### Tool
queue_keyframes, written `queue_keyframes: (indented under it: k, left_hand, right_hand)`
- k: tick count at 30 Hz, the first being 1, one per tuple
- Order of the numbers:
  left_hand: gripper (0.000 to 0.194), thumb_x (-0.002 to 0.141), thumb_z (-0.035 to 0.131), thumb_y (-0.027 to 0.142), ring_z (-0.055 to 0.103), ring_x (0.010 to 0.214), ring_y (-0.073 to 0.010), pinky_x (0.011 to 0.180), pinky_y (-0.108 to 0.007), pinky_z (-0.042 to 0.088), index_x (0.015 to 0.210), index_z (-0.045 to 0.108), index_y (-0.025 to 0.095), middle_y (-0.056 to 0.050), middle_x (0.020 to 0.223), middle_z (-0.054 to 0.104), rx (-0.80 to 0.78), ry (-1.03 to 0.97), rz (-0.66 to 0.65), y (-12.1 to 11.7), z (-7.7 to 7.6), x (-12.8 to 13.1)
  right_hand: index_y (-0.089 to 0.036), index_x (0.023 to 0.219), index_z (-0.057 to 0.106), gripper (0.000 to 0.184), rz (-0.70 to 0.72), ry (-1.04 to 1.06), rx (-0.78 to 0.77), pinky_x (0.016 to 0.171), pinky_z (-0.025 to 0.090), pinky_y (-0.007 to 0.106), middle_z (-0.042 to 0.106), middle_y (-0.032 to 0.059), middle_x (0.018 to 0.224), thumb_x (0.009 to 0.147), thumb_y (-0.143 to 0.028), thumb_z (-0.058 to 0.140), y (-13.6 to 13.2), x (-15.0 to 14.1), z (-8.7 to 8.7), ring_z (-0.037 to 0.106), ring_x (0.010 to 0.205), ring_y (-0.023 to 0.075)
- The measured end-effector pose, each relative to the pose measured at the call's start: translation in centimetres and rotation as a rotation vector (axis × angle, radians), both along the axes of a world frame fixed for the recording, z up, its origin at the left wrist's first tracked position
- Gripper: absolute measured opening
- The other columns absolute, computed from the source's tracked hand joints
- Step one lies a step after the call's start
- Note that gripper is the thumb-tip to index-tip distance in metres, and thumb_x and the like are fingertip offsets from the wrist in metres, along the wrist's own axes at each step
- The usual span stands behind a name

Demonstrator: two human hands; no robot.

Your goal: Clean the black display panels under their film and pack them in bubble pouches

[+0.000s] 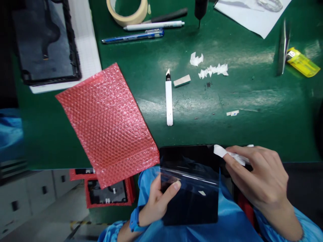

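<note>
Because it looks stiff, slick and easily cracked, the dark panel (pixel 193 210) at the worktop's (pixel 141 67) six-o'clock edge wants rim holds — the left hand (pixel 157 200) pinches its nine-o'clock side; the right hand (pixel 264 174), toward two, pinches a white wipe (pixel 239 158).

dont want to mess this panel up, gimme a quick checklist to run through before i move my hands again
1. Left hand has hold of the dark panel: ok, thumb over its face.
2. Right hand has hold of the white strip: ok, near the panel's far right corner.
3. Clear film lies smooth: not ok, a long crease runs across it.
4. Panel area free of bits: not ok, a small white piece shows there.
5. Craft knife away from both hands: ok, but its blade is bare.
6. Red bubble-wrap pouch not touching the panel: cannot tell, its corner reaches the panel's left edge.
</note>
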State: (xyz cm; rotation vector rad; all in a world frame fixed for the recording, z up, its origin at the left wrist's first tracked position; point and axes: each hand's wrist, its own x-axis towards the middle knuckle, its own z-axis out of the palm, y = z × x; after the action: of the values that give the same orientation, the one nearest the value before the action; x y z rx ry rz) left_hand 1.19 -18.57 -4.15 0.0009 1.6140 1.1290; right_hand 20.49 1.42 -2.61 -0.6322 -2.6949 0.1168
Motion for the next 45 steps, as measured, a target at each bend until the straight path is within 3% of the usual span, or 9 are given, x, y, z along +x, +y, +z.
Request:
queue_keyframes:
  k: [7, 20, 32, 45]
  left_hand:
    - [0.054, 0.083, 0.100, 0.074, 0.080, 0.093, -0.0243, 0.092, -0.033, 0.065, 0.097, 0.091, 0.023, -0.004, 0.095, 0.089, -0.008, -0.006, 0.021, 0.1, 0.1, -0.1]
    - [0.048, 0.081, 0.103, 0.069, 0.084, 0.098, -0.0216, 0.097, -0.028, 0.064, 0.103, 0.093, 0.027, 0.000, 0.100, 0.092, 0.015, -0.042, 0.082, 0.7, 0.5, 0.0]
    - [0.055, 0.083, 0.099, 0.077, 0.081, 0.091, -0.0224, 0.091, -0.031, 0.065, 0.095, 0.090, 0.024, -0.002, 0.093, 0.089, -0.004, -0.024, 0.004, 0.1, 0.0, -0.3]
    - [0.050, 0.077, 0.106, 0.069, 0.083, 0.092, -0.0196, 0.092, -0.025, 0.064, 0.097, 0.092, 0.025, 0.001, 0.094, 0.091, 0.004, -0.026, 0.088, 0.9, 0.8, -0.1]
  right_hand:
    - [-0.020, 0.121, 0.070, 0.023, 0.000, -0.019, -0.002, 0.076, 0.056, 0.040, 0.083, 0.0111, 0.105, 0.108, 0.000, 0.069, 0.0, 0.9, -0.3, 0.075, 0.083, 0.0243]
    - [-0.012, 0.120, 0.071, 0.016, 0.057, 0.022, -0.027, 0.087, 0.056, 0.039, 0.079, 0.0122, 0.105, 0.112, 0.000, 0.066, -0.2, -0.9, -0.2, 0.070, 0.087, 0.0213]
    - [-0.015, 0.118, 0.070, 0.021, 0.028, 0.007, 0.004, 0.084, 0.055, 0.042, 0.079, 0.0142, 0.105, 0.107, 0.003, 0.070, 0.0, 0.5, -0.3, 0.069, 0.085, 0.0242]
    - [-0.015, 0.124, 0.069, 0.016, 0.020, -0.017, 0.025, 0.087, 0.055, 0.039, 0.080, 0.0110, 0.105, 0.115, -0.004, 0.061, -0.6, -0.6, -0.1, 0.071, 0.086, 0.0212]
